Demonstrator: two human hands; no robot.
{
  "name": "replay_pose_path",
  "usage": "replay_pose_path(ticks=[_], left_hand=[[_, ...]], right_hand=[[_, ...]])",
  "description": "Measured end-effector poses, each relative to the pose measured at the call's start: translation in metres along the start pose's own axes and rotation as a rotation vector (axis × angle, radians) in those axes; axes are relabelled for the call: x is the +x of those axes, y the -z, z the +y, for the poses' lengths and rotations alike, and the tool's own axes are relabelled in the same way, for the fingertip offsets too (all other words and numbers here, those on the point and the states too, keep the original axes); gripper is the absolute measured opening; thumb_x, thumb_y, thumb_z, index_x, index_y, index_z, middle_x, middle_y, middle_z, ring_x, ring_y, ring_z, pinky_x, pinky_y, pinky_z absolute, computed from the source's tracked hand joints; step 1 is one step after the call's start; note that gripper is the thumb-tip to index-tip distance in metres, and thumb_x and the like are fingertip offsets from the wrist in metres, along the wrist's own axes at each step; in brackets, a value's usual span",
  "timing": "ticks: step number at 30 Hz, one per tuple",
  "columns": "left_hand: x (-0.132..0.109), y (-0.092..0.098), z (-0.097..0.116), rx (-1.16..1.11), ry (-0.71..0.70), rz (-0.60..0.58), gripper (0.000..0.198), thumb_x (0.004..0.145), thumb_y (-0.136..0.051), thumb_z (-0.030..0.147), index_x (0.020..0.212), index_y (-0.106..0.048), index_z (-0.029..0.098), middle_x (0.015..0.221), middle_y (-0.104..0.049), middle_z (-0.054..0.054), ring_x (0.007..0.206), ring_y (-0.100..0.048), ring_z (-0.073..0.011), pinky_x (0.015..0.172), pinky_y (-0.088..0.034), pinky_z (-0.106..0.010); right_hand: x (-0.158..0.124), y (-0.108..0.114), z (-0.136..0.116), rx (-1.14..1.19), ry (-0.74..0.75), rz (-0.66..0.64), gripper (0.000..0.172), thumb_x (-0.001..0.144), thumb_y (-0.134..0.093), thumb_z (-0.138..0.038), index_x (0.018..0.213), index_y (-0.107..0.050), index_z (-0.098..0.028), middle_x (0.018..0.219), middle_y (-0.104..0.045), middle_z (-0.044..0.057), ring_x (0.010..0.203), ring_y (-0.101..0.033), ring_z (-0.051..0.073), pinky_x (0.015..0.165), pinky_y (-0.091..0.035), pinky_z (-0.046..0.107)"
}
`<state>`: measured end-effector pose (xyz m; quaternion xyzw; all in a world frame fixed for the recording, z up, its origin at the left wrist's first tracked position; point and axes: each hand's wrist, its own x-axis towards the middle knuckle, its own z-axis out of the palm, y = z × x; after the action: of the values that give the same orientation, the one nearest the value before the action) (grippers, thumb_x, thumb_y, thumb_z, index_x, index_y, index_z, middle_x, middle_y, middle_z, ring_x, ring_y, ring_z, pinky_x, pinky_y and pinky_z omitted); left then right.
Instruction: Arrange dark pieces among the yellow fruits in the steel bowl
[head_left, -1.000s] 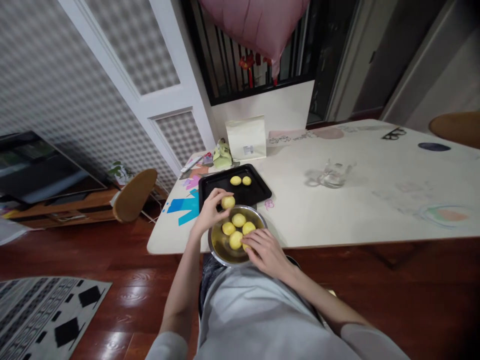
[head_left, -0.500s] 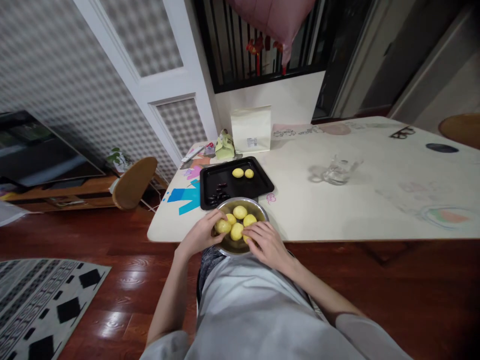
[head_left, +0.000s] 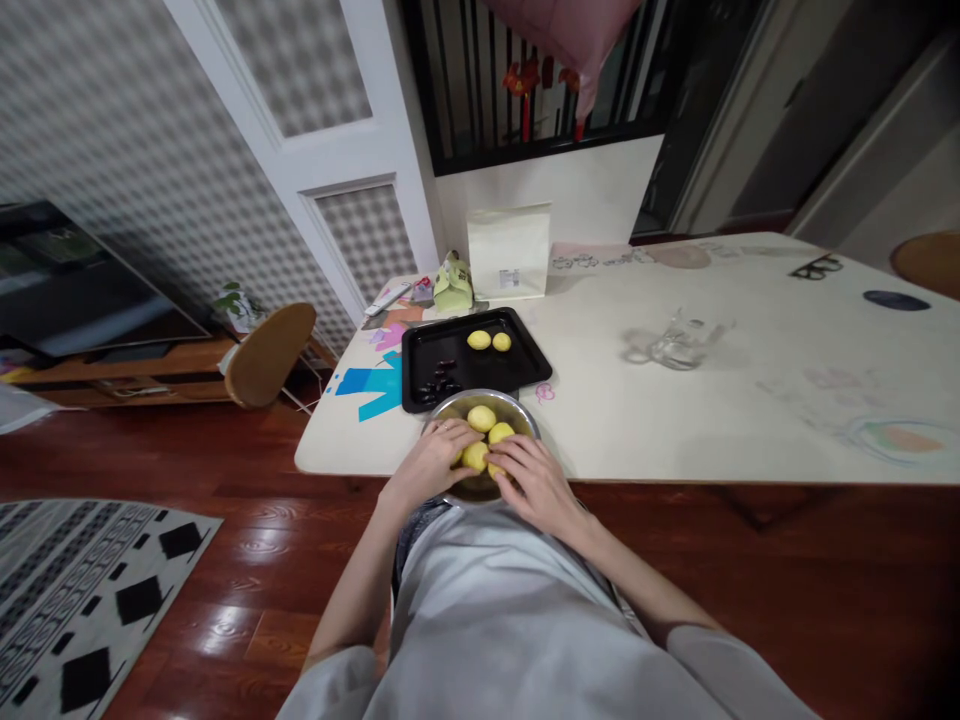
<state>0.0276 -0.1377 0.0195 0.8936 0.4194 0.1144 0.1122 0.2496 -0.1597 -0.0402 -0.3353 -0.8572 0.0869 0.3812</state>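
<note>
A metal bowl (head_left: pixel 525 412) with several yellow lemons (head_left: pixel 481 418) is at the table's near edge, close against my body. My left hand (head_left: pixel 435 462) reaches over its left rim, fingers curled round a lemon that they mostly hide. On the bowl's right side my right hand (head_left: pixel 536 480) has its fingers bent over another lemon (head_left: pixel 495 468), partly covered. Just beyond the bowl lies a black tray (head_left: pixel 517 372). Two lemons (head_left: pixel 480 341) rest toward its back, and several small dark fruits (head_left: pixel 439 385) lie at its front left.
Behind the tray stand a pale paper bag (head_left: pixel 510 250) and a green packet (head_left: pixel 453 285). A clear glass vessel (head_left: pixel 679 345) is on the table (head_left: pixel 637 430) to the right. Glasses (head_left: pixel 816 267) and a dark round disc (head_left: pixel 896 300) lie farther right. A wooden chair (head_left: pixel 270 355) stands left.
My left hand has moved right and inward over the bowl; the lemon it held at the left rim is now hidden under its fingers. My right hand stays nearly in place.
</note>
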Motion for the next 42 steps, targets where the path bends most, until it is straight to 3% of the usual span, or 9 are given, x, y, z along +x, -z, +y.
replay_pose_path(ticks=[8, 13, 25, 36, 42], left_hand=[[0.004, 0.0, 0.004, 0.064, -0.051, -0.005, 0.035, 0.088, -0.074, 0.028, 0.122, -0.067, 0.021, 0.125, -0.07, -0.009, 0.126, -0.057, -0.0306, 0.111, -0.037, -0.051], [0.004, -0.002, -0.001, 0.11, -0.083, 0.027, 0.039, 0.082, -0.075, 0.029, 0.119, -0.065, 0.02, 0.121, -0.068, -0.01, 0.122, -0.057, -0.0307, 0.115, -0.035, -0.05], [0.0, 0.004, 0.0, -0.062, -0.096, -0.003, 0.036, 0.083, -0.068, 0.017, 0.117, -0.059, 0.023, 0.119, -0.071, -0.006, 0.122, -0.063, -0.0248, 0.124, -0.027, -0.049], [0.0, 0.0, -0.004, -0.028, -0.074, -0.014, 0.041, 0.083, -0.079, 0.03, 0.121, -0.065, 0.023, 0.132, -0.064, -0.009, 0.13, -0.057, -0.0292, 0.124, -0.028, -0.054], [0.0, 0.0, -0.008, -0.066, -0.064, -0.011, 0.045, 0.081, -0.084, 0.036, 0.121, -0.069, 0.025, 0.138, -0.062, -0.01, 0.133, -0.054, -0.0322, 0.117, -0.038, -0.053]], right_hand=[[0.002, 0.002, -0.001, -0.047, -0.034, -0.019, 0.032, 0.103, -0.051, -0.024, 0.128, -0.067, -0.014, 0.131, -0.071, 0.012, 0.128, -0.057, 0.031, 0.106, -0.05, 0.051], [0.002, 0.003, -0.002, -0.064, -0.04, -0.017, 0.028, 0.103, -0.05, -0.024, 0.121, -0.071, -0.016, 0.13, -0.072, 0.011, 0.128, -0.058, 0.031, 0.106, -0.051, 0.051], [0.006, 0.01, 0.003, -0.001, -0.093, -0.031, 0.026, 0.101, -0.051, -0.023, 0.115, -0.073, -0.019, 0.136, -0.069, 0.011, 0.133, -0.057, 0.03, 0.112, -0.05, 0.053], [0.029, 0.022, 0.02, -0.014, -0.122, -0.28, 0.029, 0.076, -0.081, -0.011, 0.104, -0.075, -0.017, 0.135, -0.067, 0.016, 0.133, -0.058, 0.033, 0.113, -0.049, 0.053], [0.045, 0.028, 0.018, -0.104, -0.071, -0.375, 0.03, 0.069, -0.085, -0.009, 0.095, -0.074, -0.02, 0.128, -0.069, 0.013, 0.127, -0.06, 0.033, 0.107, -0.052, 0.05]])
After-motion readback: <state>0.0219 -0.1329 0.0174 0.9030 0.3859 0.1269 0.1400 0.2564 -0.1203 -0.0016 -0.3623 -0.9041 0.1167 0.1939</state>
